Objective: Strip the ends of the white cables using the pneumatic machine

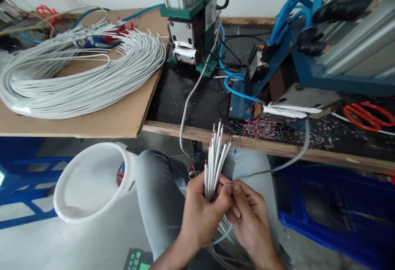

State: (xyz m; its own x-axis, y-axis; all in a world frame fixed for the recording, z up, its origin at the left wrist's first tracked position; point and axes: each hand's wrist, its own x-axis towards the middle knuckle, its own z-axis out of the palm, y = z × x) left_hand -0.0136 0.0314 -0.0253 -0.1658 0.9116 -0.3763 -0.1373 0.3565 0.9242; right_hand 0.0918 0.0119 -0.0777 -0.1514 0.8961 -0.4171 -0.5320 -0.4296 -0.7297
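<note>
My left hand (202, 212) is wrapped round a bunch of thin white cables (214, 159), held upright over my lap with their stripped red and green tips pointing up. My right hand (249, 216) sits just to its right, fingers pinched against the same bunch at its lower part. The cables trail down between my knees. A large coil of the same white cables (77, 72) lies on a sheet of cardboard (123, 118) at the left of the bench.
A green press machine (193, 27) stands at the bench's back middle, a blue machine (277, 85) with blue hoses to the right. Red scissors (368, 116) lie at the far right. A white bucket (89, 181) stands by my left knee, a blue crate (339, 212) at right.
</note>
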